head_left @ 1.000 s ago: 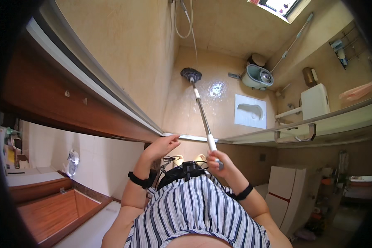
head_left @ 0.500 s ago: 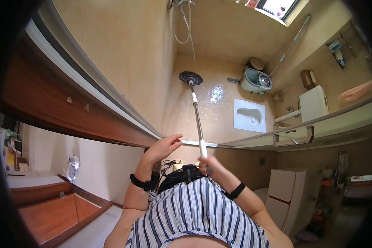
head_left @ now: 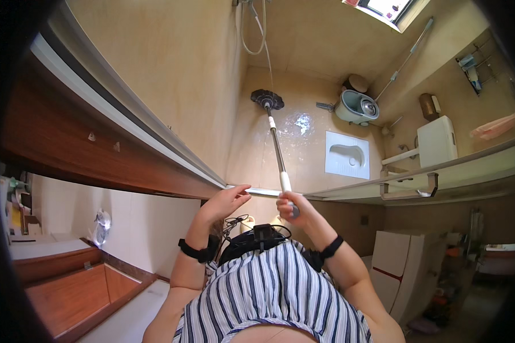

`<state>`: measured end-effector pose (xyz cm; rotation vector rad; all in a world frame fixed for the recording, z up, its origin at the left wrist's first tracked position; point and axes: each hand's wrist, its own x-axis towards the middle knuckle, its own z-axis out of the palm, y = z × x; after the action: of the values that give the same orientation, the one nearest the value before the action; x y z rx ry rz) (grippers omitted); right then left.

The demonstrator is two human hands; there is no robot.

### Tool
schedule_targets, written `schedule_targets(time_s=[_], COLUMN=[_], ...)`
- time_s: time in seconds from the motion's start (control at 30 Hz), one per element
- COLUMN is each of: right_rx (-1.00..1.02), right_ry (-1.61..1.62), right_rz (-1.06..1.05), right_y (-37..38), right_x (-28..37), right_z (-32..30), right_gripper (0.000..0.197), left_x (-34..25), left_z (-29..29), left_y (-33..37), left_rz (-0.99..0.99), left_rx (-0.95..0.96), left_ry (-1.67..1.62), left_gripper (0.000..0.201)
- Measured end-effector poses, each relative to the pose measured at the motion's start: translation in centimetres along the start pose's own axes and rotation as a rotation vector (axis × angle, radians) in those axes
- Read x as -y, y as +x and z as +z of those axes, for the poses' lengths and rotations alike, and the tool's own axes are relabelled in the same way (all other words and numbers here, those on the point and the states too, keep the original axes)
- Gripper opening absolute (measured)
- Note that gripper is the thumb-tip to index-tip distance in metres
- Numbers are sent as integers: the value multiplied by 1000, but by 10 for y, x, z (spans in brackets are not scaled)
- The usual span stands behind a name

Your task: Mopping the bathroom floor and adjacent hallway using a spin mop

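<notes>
My right hand [head_left: 301, 210] is wrapped round the white grip near the lower end of a mop [head_left: 277, 150]. Its metal pole slants away through the doorway to a dark, fluffy mop head [head_left: 267, 99] lying on the wet tiled floor [head_left: 294, 150] by the left wall. My left hand [head_left: 228, 203] holds nothing; its fingers are stretched out loosely beside the sliding door's edge, just above the pale door sill [head_left: 264, 192].
Right of the mop are a white squat toilet [head_left: 348, 155] and a grey-green spin bucket [head_left: 355, 108]. Another long pole [head_left: 405, 62] leans in the far right corner. A shower hose [head_left: 263, 35] hangs at the back left. A handled door [head_left: 409, 190] stands at the right.
My right hand has pushed forward, away from my body, still gripping the mop. The mop head has slid slightly away and to the right. My left hand has barely moved.
</notes>
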<state>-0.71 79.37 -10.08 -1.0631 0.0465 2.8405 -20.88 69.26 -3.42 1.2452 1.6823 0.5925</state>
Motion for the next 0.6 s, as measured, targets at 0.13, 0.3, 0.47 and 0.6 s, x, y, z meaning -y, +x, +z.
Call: schedule_targets(time_s=[0.13,0.3,0.47,0.6], right_rx=[-84,18,-80,125], right_ry=[-52,69,-40,117], right_rz=[-21,-68,-64,-14], right_y=[-26,13,27,8], right_x=[22,78,3,1], right_z=[-30,-18,15,29], right_gripper=[7,8,16,17], left_x=[12,15,36,47], left_z=[7,12,18,0], left_y=[-7,0,2,3], left_rz=[-15,5,53,44], left_rx=[-8,60,73,-5], left_ry=[-5,22,-112,40], left_gripper=[35,37,37,34])
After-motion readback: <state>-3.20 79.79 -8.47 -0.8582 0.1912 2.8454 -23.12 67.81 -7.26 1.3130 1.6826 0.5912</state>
